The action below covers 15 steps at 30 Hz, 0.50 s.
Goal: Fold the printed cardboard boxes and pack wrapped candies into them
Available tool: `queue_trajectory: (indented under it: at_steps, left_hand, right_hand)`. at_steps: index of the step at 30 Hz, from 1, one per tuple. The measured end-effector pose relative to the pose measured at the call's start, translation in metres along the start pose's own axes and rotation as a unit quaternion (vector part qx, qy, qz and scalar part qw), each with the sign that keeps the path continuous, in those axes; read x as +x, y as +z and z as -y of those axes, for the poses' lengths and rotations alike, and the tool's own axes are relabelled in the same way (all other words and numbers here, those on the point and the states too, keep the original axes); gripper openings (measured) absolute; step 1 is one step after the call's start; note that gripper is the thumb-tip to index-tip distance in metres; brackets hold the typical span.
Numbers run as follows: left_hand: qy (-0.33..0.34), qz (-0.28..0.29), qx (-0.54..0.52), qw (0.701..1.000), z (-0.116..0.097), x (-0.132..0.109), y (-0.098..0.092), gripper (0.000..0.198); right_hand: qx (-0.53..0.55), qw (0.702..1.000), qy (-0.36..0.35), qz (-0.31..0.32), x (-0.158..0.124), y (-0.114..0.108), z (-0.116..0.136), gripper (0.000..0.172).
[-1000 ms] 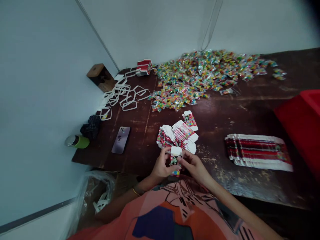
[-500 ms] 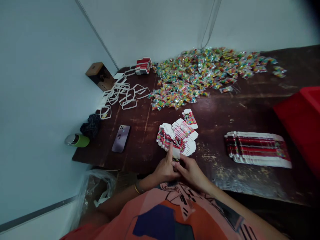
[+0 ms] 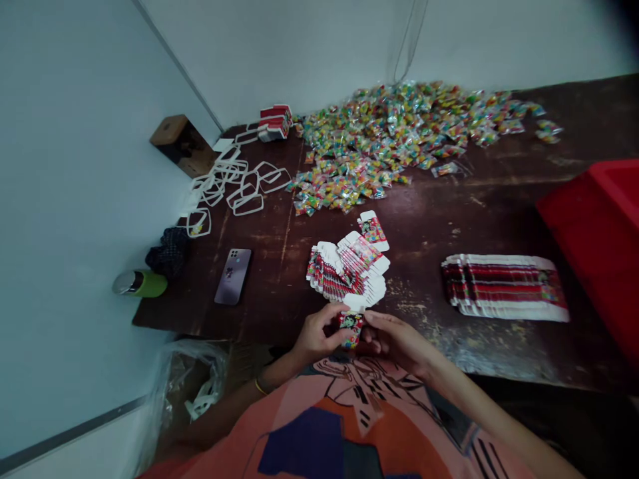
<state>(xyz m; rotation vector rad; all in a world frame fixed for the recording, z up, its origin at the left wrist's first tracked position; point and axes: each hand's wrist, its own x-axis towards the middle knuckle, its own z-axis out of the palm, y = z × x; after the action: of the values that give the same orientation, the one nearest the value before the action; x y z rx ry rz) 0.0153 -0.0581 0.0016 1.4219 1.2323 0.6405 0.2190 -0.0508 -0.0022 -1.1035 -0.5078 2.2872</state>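
Between my two hands, close to my body at the table's near edge, is a small printed carton (image 3: 351,327) in red and black with a white flap up at its far end. My left hand (image 3: 318,336) grips its left side with thumb and fingers. On the right side my right hand (image 3: 392,336) pinches it near the top corner. Just beyond lies a fanned heap of flat printed cartons (image 3: 344,271) with white flaps, and a single carton (image 3: 373,231) sits at its far end.
Small clear packets of colourful contents (image 3: 379,140) cover the back. A row of folded cartons (image 3: 504,286) and a red bin (image 3: 594,226) are at right. Leftward are a phone (image 3: 233,276), white frames (image 3: 248,204), a green bottle (image 3: 150,284), dark cloth (image 3: 168,253) and brown box (image 3: 183,145).
The carton has turned so its printed face shows more, and both hands have shifted their grip to its sides. The whole view has shifted slightly.
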Motion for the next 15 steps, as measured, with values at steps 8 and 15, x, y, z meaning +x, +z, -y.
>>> queue_trajectory:
  at_steps: [8, 15]
  left_hand:
    - [-0.018, -0.066, -0.141, 0.988, -0.007, 0.004, 0.006, 0.025]
    - [-0.171, 0.026, -0.395, 0.902, 0.003, 0.011, 0.013, 0.041]
  right_hand:
    - [-0.023, 0.999, 0.015, 0.03, 0.01, 0.005, 0.011, 0.02]
    - [-0.337, 0.915, -0.217, 0.05, 0.011, 0.024, 0.024, 0.023]
